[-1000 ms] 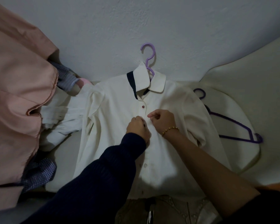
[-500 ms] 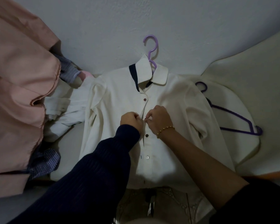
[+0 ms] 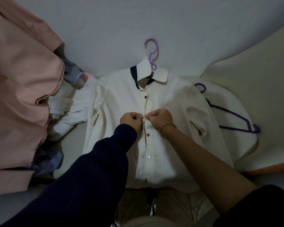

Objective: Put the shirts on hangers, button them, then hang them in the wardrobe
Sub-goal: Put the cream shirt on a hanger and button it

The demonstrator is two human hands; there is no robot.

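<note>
At the left edge of the frame a pink garment (image 3: pixel 20 95) is heaped, and a crumpled white garment (image 3: pixel 67 112) lies just beside it. The cream shirt (image 3: pixel 121 104) is spread flat in the middle of the frame. It is already on a lilac hanger (image 3: pixel 152 49), whose hook shows above the collar.

Left of the placket, the left hand (image 3: pixel 132 119) is curled, and one front edge is pinched between thumb and fingers. Right of the placket, the right hand (image 3: pixel 160 117) pinches the opposite edge in the same way. The button being worked is hidden between the two hands. A dark button (image 3: pixel 145 96) above them and another (image 3: pixel 148 134) just below appear fastened. A pale button (image 3: pixel 148 156) lower down looks undone.

The step in hand is judged to be buttoning, about midway down the front. It is best done with the buttonhole edge held taut and the button tipped on edge, then pushed fully through. The two fronts should be kept level so that no hole is skipped. The shirt should not be dragged off the hanger's shoulders.

At the right of the frame a dark purple hanger (image 3: pixel 233 115) lies unused, well apart from the hands.
</note>
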